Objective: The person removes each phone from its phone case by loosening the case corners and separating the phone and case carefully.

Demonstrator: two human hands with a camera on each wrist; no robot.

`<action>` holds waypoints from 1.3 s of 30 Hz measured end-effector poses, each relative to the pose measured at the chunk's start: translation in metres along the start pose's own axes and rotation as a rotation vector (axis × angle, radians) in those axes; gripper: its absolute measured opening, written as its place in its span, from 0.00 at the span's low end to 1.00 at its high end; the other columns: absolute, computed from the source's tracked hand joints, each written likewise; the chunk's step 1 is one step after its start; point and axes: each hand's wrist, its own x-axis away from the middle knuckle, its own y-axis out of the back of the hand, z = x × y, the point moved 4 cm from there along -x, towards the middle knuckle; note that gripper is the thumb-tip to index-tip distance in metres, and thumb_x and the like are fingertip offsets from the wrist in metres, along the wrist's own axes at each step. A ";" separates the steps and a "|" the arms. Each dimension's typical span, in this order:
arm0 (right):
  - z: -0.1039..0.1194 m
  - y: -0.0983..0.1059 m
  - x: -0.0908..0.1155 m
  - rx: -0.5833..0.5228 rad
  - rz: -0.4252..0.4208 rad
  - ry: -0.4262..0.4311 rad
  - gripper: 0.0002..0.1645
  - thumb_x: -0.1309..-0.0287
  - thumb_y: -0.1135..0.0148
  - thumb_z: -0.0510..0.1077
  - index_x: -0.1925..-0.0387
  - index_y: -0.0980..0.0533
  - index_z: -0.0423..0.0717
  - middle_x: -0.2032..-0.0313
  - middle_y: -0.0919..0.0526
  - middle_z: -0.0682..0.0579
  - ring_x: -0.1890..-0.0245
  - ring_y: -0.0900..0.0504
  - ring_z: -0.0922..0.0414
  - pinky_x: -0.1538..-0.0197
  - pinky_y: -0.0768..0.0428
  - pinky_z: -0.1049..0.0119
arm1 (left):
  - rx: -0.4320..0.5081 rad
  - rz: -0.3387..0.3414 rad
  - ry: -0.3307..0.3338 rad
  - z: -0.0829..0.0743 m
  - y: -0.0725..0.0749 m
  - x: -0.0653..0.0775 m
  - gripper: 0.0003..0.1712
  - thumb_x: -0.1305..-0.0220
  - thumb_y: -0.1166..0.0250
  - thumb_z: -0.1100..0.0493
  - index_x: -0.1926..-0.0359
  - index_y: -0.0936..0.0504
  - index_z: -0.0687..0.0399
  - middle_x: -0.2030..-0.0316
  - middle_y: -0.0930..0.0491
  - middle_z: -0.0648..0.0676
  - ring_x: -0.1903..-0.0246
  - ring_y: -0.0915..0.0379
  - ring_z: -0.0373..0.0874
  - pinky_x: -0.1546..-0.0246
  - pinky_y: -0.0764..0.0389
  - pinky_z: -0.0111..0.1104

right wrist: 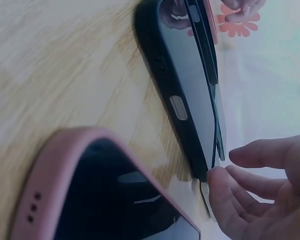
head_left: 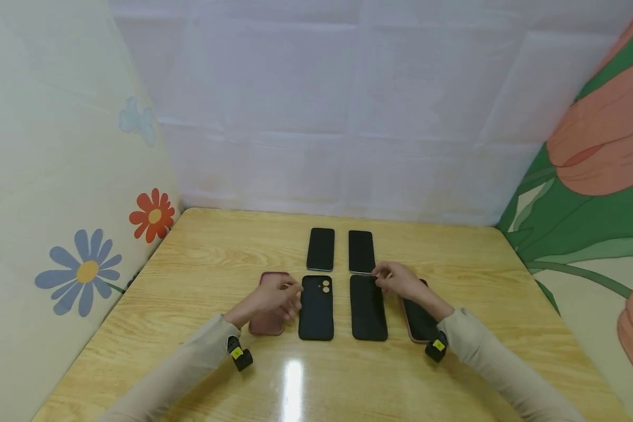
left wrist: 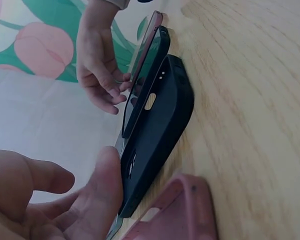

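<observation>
My left hand [head_left: 278, 300] is over the pink phone case [head_left: 266, 323], its fingers loosely bent and thumb apart. One of its fingertips [left wrist: 109, 159] meets or nearly meets the edge of the empty black phone case [head_left: 316, 310], which has camera cutouts. At the upper right corner of the phone in a black case [head_left: 369, 310] is my right hand [head_left: 401, 281], with nothing between thumb and fingers. A fingertip [right wrist: 219, 175] is at that case's end; contact is unclear. Partly under the right forearm lies a phone in a pink case [right wrist: 115, 195].
Two bare dark phones, one on the left [head_left: 321, 249] and one on the right [head_left: 361, 251], lie behind the black cases. Everything rests on a wood-grain table [head_left: 216, 246], with a white cloth [head_left: 316, 117] hanging behind it and floral cloths at both sides.
</observation>
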 end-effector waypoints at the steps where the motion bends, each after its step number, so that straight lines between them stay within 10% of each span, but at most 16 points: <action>1: 0.000 0.001 0.001 0.006 0.000 0.004 0.14 0.34 0.43 0.31 0.49 0.26 0.27 0.67 0.21 0.43 0.72 0.20 0.49 0.70 0.16 0.57 | -0.002 0.008 -0.001 0.000 -0.001 -0.001 0.17 0.23 0.48 0.62 0.45 0.25 0.74 0.72 0.17 0.59 0.80 0.20 0.44 0.77 0.15 0.37; 15: -0.003 0.002 0.006 0.042 0.011 -0.028 0.18 0.37 0.39 0.33 0.47 0.27 0.28 0.67 0.22 0.44 0.74 0.20 0.51 0.70 0.17 0.58 | -0.024 0.102 -0.113 -0.003 -0.024 -0.011 0.18 0.24 0.45 0.56 0.47 0.22 0.68 0.69 0.16 0.57 0.74 0.18 0.46 0.71 0.14 0.39; 39: -0.009 -0.009 0.002 0.176 0.042 -0.108 0.38 0.39 0.31 0.47 0.38 0.33 0.24 0.77 0.25 0.50 0.82 0.24 0.57 0.79 0.31 0.68 | 0.041 0.158 -0.082 -0.005 -0.039 -0.015 0.18 0.23 0.46 0.54 0.48 0.23 0.67 0.68 0.17 0.57 0.74 0.20 0.46 0.70 0.14 0.38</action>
